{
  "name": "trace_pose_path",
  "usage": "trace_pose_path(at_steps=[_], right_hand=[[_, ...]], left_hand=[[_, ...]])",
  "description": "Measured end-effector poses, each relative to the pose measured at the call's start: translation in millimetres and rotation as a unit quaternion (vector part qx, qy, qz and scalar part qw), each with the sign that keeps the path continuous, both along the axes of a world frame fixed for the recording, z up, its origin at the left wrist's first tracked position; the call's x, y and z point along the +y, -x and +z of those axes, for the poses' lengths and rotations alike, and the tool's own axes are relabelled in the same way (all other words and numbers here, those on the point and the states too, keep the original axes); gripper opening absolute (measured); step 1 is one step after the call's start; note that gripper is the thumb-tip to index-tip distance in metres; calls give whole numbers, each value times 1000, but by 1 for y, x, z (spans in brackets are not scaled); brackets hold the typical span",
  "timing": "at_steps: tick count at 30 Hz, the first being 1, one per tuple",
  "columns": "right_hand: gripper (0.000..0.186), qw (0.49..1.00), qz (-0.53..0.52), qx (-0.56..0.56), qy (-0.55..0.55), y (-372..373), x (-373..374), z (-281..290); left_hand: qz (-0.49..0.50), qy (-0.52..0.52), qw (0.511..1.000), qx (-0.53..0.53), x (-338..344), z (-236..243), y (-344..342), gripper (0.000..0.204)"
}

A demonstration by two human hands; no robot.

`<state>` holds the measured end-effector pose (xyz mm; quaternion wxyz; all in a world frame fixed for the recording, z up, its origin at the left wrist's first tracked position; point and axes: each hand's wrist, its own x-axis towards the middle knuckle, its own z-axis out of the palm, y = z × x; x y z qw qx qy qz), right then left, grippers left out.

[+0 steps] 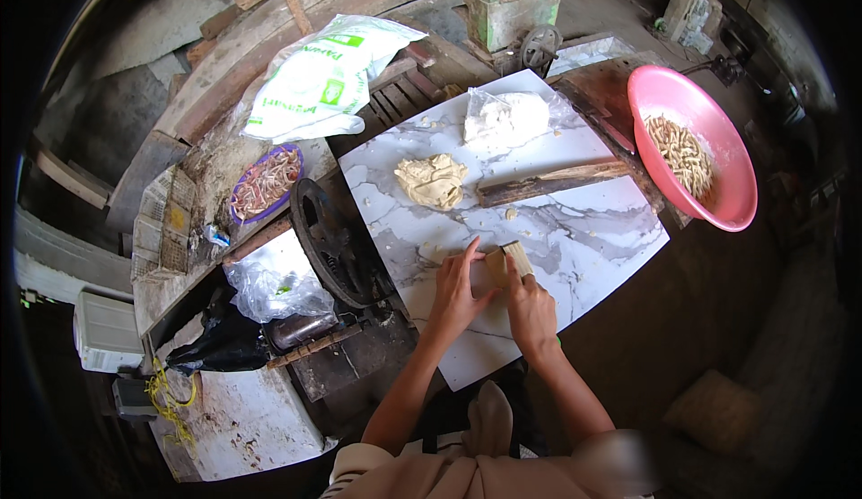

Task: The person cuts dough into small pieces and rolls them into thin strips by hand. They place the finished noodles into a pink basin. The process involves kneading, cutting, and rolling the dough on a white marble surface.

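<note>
Head camera, looking down: we sit at a white marble-patterned slab (575,247), our two forearms coming in from the lower edge. Our left hand (455,294) lies with its fingers stretched flat, pressing on a small strip of pale dough (496,264) that lies near the front of the slab, close to us. Our right hand (532,309) is closed around a small ridged wooden paddle (516,258), which stands tilted against that same strip. We cannot tell whether the dough lies under the paddle or just beside it.

Further back on the slab rests a larger lump of dough (432,181), and beside it a rough wooden stick (549,182). Behind those is a clear plastic bag of white flour (504,118). At the right edge, a pink basin (732,171) holds a heap of short shaped dough pieces (682,153). On our left sits a dark iron wheel (329,240) and a purple plate (239,214) of thin strips.

To do this step well, we judge that the left fingers should steady the strip lightly without flattening it, while the right hand keeps even pressure on the paddle so the ridges mark cleanly.
</note>
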<state>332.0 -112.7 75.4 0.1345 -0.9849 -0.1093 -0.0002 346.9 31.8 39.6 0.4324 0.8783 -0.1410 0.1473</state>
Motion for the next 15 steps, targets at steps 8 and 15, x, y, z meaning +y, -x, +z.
trace_pose_path(at_steps=[8, 15], right_hand=[[70, 1000, 0, -17, 5, 6, -1, -3], [70, 1000, -17, -10, 4, 23, -9, -4]], left_hand=[[8, -11, 1000, 10, -2, 0, -1, 92], [11, -8, 1000, 12, -3, -2, -1, 89]])
